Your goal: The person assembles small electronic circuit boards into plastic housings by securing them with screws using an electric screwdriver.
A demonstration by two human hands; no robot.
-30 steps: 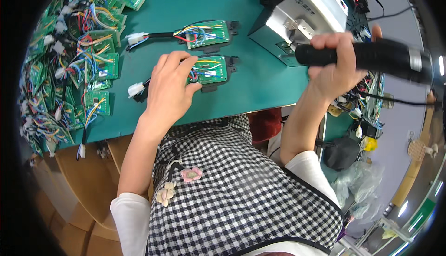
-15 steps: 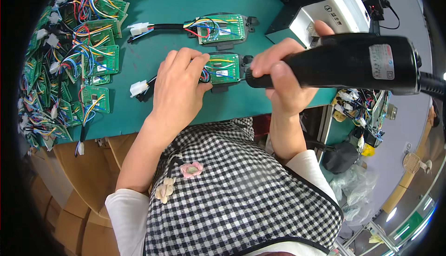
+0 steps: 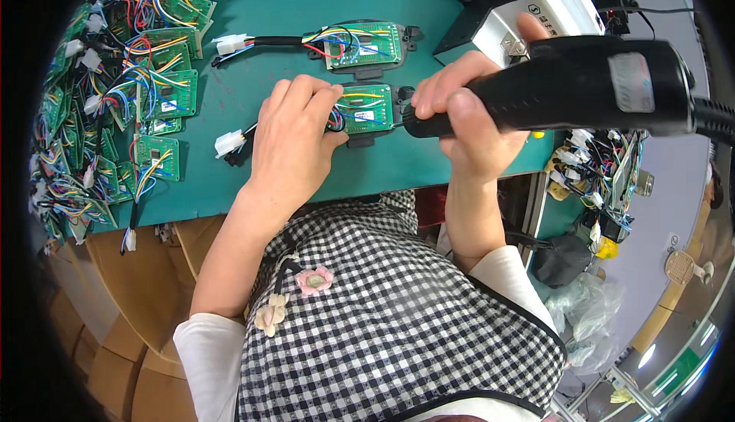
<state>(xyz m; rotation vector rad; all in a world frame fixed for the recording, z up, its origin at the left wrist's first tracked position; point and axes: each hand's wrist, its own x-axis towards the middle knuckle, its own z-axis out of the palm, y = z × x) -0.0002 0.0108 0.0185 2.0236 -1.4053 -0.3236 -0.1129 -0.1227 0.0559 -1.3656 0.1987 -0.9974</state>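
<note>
My right hand [image 3: 481, 119] grips a black corded electric screwdriver [image 3: 559, 89], held nearly level. Its thin bit reaches the lower right corner of a green circuit board [image 3: 368, 108]. That board lies in a dark plastic housing [image 3: 361, 141] on the green mat. Over the board's left end, my left hand [image 3: 295, 135] is closed, fingertips and thumb on its bundled wires and edge. A black cable with a white connector [image 3: 229, 143] comes out on the left of this hand. Just beyond lies a second board [image 3: 375, 43] in a similar housing, apart from both hands.
Many wired green boards [image 3: 164, 93] are heaped along the left of the mat. A silver and black box-shaped device [image 3: 528, 16] stands at the far right. More wired parts [image 3: 605, 169] lie right of my right forearm. Cardboard boxes [image 3: 138, 284] sit below the table at left.
The screwdriver and right hand have shifted slightly in the picture, with the bit still at the board's corner. The left hand keeps its hold.
</note>
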